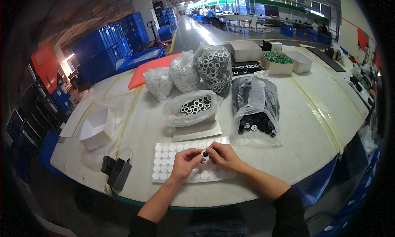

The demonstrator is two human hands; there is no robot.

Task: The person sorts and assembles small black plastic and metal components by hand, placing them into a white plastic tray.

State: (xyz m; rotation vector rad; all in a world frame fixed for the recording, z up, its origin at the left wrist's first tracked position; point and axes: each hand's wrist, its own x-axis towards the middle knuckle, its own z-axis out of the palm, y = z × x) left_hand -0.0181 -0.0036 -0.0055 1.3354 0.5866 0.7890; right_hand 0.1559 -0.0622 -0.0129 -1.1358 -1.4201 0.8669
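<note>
Between the fingertips of my left hand (185, 163) and my right hand (224, 156) is a small round black-and-white part (205, 154). Both hands are closed in a pinch on its edges. They hold it above a white sheet with rows of round white discs (163, 161), and partly cover that sheet. Just beyond, an open plastic bag of black-and-white rings (195, 106) rests by a flat metal-coloured block (197, 132). To its right lies an open clear bag of black round parts (256, 109), with some spilling at its mouth.
Tied bags of white parts (185, 72) and of rings (214, 68) stand farther back. An open white box (98, 130) and a black power adapter (119, 174) lie at left. A box of green parts (277, 62) is at the back right. Blue crates (103, 48) stand beyond the table.
</note>
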